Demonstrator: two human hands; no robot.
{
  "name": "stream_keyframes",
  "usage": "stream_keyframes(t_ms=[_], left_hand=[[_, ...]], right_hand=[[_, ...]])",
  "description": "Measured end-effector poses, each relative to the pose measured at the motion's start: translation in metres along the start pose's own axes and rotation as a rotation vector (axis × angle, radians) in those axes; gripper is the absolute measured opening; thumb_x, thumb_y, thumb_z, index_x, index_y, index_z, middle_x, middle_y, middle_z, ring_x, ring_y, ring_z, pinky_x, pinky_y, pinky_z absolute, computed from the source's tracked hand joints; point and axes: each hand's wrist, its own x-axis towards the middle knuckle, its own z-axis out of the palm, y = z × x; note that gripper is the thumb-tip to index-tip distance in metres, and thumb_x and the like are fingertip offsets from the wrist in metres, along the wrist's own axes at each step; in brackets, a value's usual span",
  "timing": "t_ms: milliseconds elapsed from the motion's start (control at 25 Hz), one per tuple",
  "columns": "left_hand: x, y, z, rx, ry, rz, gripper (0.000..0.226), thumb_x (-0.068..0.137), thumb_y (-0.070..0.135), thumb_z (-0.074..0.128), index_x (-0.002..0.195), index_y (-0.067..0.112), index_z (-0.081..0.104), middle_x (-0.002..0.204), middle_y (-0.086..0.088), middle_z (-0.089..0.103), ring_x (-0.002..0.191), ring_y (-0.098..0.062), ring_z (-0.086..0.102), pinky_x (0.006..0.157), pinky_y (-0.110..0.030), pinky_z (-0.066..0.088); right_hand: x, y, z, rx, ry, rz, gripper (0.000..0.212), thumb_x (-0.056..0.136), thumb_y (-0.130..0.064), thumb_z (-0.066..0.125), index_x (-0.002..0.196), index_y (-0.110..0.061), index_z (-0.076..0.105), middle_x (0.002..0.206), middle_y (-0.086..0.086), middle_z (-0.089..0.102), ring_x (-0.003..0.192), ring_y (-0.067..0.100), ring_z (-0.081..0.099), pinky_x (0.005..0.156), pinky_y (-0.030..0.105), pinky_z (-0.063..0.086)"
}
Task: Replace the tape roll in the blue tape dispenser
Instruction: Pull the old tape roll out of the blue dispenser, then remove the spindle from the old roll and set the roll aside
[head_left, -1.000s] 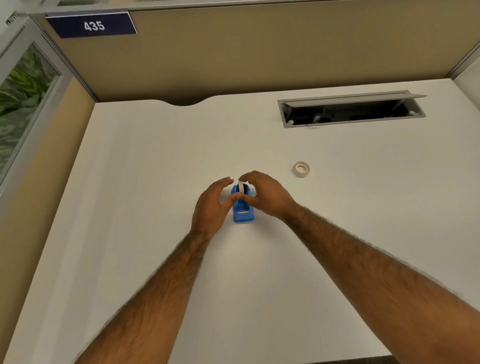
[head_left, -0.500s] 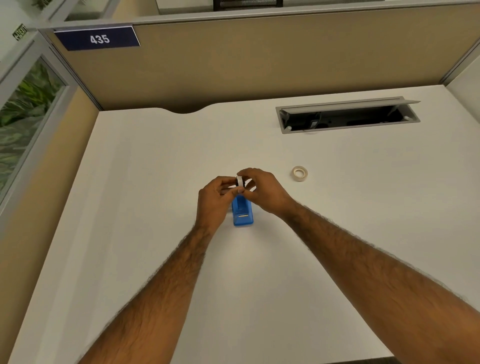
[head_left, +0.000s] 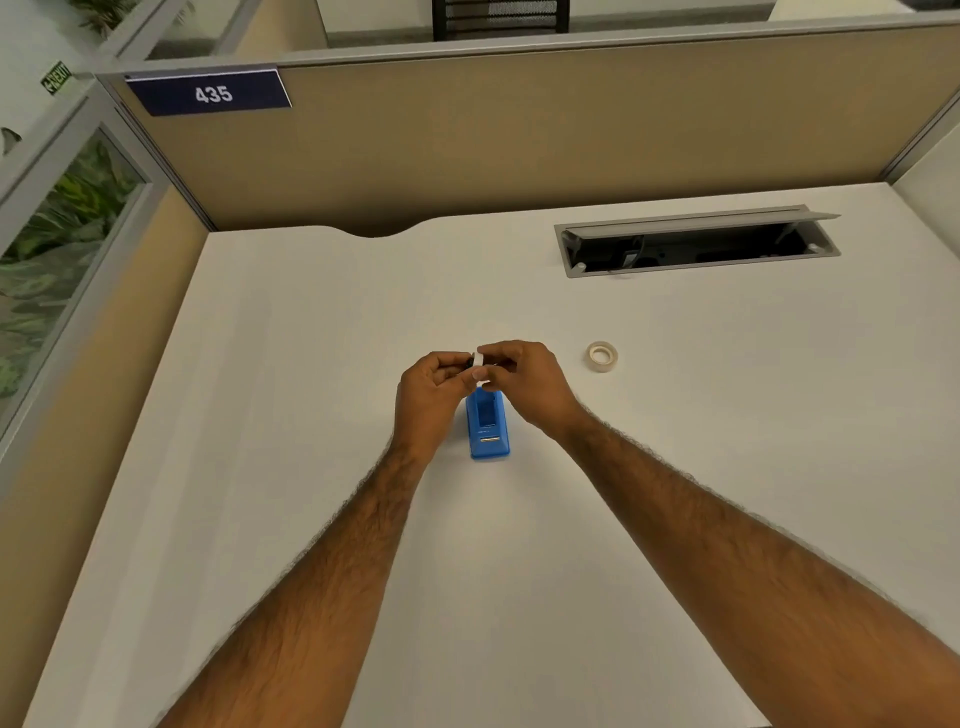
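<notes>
The blue tape dispenser (head_left: 487, 428) stands on the white desk (head_left: 311, 389), its roll slot open and empty. Just above its far end, my right hand (head_left: 524, 382) pinches a small white tape roll (head_left: 480, 362) held on edge. My left hand (head_left: 434, 392) has its fingertips on the roll's left side, where a dark core piece shows; most of the roll is hidden by fingers. A second, cream tape roll (head_left: 602, 357) lies flat on the desk to the right of my right hand.
An open cable hatch (head_left: 696, 244) is set into the desk at the back right. Tan cubicle partitions (head_left: 519, 130) enclose the desk at the back and left, with a "435" sign (head_left: 210, 93) on the back one.
Both hands lifted the white roll up out of the dispenser, whose slot now shows empty. The head camera tilted upward.
</notes>
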Motion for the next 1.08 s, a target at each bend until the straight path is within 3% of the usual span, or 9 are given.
stream_keyframes(t_ms=[240, 520, 680, 800, 920, 1080], left_hand=[[0.005, 0.007, 0.003, -0.024, 0.017, 0.0, 0.029, 0.084, 0.022, 0.079, 0.109, 0.012, 0.066, 0.103, -0.005, 0.076, 0.09, -0.017, 0.075, 0.085, -0.034, 0.061], [0.012, 0.008, 0.006, -0.082, 0.031, 0.002, 0.011, 0.089, 0.017, 0.074, 0.097, 0.011, 0.07, 0.094, -0.005, 0.077, 0.087, -0.018, 0.076, 0.084, -0.03, 0.061], [0.023, 0.008, 0.004, -0.049, 0.083, -0.01, 0.017, 0.09, 0.019, 0.072, 0.104, 0.009, 0.071, 0.103, -0.007, 0.076, 0.096, -0.02, 0.074, 0.092, -0.037, 0.058], [0.041, 0.013, 0.005, -0.016, 0.13, 0.032, 0.027, 0.085, 0.018, 0.078, 0.109, 0.016, 0.067, 0.111, 0.0, 0.073, 0.104, -0.016, 0.07, 0.092, -0.034, 0.058], [0.075, 0.015, 0.01, 0.185, 0.134, 0.092, 0.044, 0.085, 0.017, 0.078, 0.126, 0.014, 0.062, 0.126, -0.001, 0.068, 0.111, -0.014, 0.065, 0.091, -0.021, 0.054], [0.119, 0.004, 0.022, 0.535, 0.024, 0.133, 0.051, 0.088, 0.021, 0.075, 0.135, 0.014, 0.057, 0.136, -0.006, 0.063, 0.121, -0.024, 0.06, 0.105, -0.037, 0.049]], right_hand=[[0.003, -0.01, -0.004, 0.098, 0.04, 0.025, 0.034, 0.091, -0.01, 0.069, 0.125, -0.007, 0.065, 0.103, 0.009, 0.071, 0.09, 0.023, 0.072, 0.085, 0.032, 0.06], [0.012, -0.014, -0.004, 0.1, 0.064, 0.041, 0.036, 0.088, -0.009, 0.071, 0.123, -0.01, 0.064, 0.1, 0.006, 0.072, 0.091, 0.02, 0.071, 0.084, 0.028, 0.059], [0.019, -0.013, -0.002, 0.092, 0.047, 0.058, 0.03, 0.087, -0.008, 0.073, 0.116, -0.009, 0.067, 0.099, 0.007, 0.074, 0.09, 0.019, 0.072, 0.084, 0.028, 0.06], [0.023, -0.01, 0.001, 0.09, 0.078, 0.08, 0.026, 0.086, -0.008, 0.074, 0.112, -0.008, 0.068, 0.101, 0.006, 0.074, 0.09, 0.016, 0.072, 0.085, 0.026, 0.059], [0.02, -0.003, 0.007, 0.065, 0.091, 0.125, 0.024, 0.087, -0.01, 0.073, 0.11, -0.01, 0.069, 0.101, 0.002, 0.073, 0.085, 0.009, 0.068, 0.083, 0.021, 0.057], [0.013, 0.004, 0.017, 0.063, 0.061, 0.191, 0.022, 0.088, -0.013, 0.071, 0.11, -0.013, 0.07, 0.103, -0.001, 0.073, 0.087, 0.008, 0.067, 0.075, 0.009, 0.049]])
